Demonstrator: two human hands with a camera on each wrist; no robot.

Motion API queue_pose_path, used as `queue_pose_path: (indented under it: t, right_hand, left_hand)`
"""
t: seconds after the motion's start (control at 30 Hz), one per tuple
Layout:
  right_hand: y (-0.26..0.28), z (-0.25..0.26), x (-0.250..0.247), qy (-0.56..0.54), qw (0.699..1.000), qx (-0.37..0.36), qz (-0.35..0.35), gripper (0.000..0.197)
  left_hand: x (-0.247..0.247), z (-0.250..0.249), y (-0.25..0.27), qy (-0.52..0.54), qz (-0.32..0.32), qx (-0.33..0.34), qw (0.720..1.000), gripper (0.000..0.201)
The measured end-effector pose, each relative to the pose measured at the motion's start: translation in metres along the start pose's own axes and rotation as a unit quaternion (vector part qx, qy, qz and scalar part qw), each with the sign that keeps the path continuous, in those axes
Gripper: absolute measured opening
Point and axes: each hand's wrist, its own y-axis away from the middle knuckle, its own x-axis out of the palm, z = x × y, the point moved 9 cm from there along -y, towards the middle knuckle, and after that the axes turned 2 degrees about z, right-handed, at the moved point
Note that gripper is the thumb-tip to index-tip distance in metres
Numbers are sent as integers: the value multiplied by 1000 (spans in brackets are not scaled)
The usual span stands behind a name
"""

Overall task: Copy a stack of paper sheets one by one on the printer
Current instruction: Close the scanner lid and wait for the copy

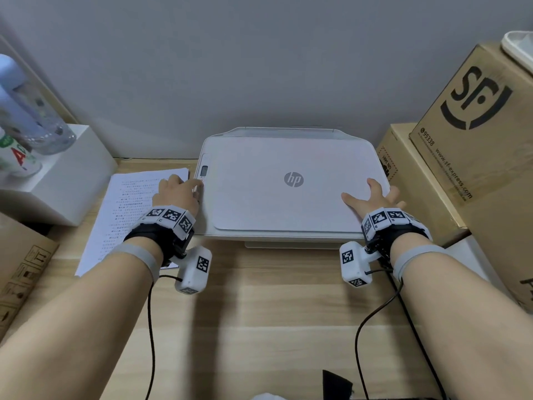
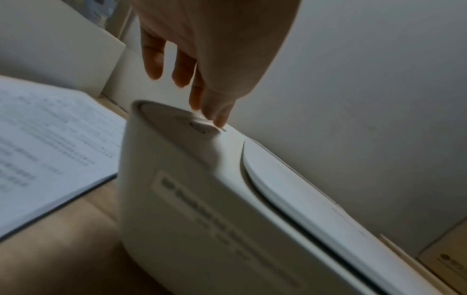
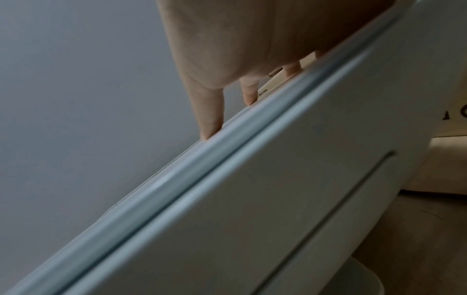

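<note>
A white HP printer (image 1: 288, 186) stands on the wooden desk with its scanner lid (image 1: 259, 203) down. A stack of printed paper sheets (image 1: 127, 209) lies left of it. My left hand (image 1: 178, 192) reaches over the stack to the printer's left control strip (image 1: 203, 170); in the left wrist view one of its fingertips (image 2: 220, 121) touches a button on the printer (image 2: 202, 199) there, beside the paper stack (image 2: 50, 139). My right hand (image 1: 372, 197) rests flat, fingers spread, on the lid's right front part. In the right wrist view its fingertips (image 3: 212, 127) lie on the lid edge (image 3: 177, 179).
Cardboard boxes (image 1: 473, 134) are piled close to the printer's right side. A white box (image 1: 63, 174) bearing bottles (image 1: 31, 122) stands at the left, with another carton (image 1: 20, 272) near the front left. Cables (image 1: 150, 327) hang from both wrists over the desk (image 1: 259, 313).
</note>
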Motion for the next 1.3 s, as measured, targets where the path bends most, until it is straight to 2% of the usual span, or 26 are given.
queue_pose_path:
  t: [0.1,0.23,0.3,0.43,0.5,0.6,0.73,1.3]
  right_hand:
    - [2,-1,-1,-1,1000,2,13,77]
    - [3,-3,-2,-12,999,3,32,80]
    - [2,-5,-1,-24,999,9,45,86]
    - [1,-18,-3,-41,996,74,31,118]
    - [3,-20,-3,-34,995,85,37,123]
    - [6,-20,-3,-20,996,81,43,120]
    - [8,-19,-4,4,995,75,59,118]
    - [7,-21,-5,11,994,66,86,118]
  left_hand:
    - [12,3,5,122,17,-57,991,47]
    - [35,-4,4,204,89,-120,968,97]
    - [39,-5,4,214,106,-138,961,110]
    - [42,1,2,268,97,-145,947,111]
    - [41,2,3,294,73,-141,943,108]
    - [40,-2,6,290,63,-138,945,104]
    - [44,2,4,290,82,-145,942,124]
    - [45,3,3,269,69,-146,949,111]
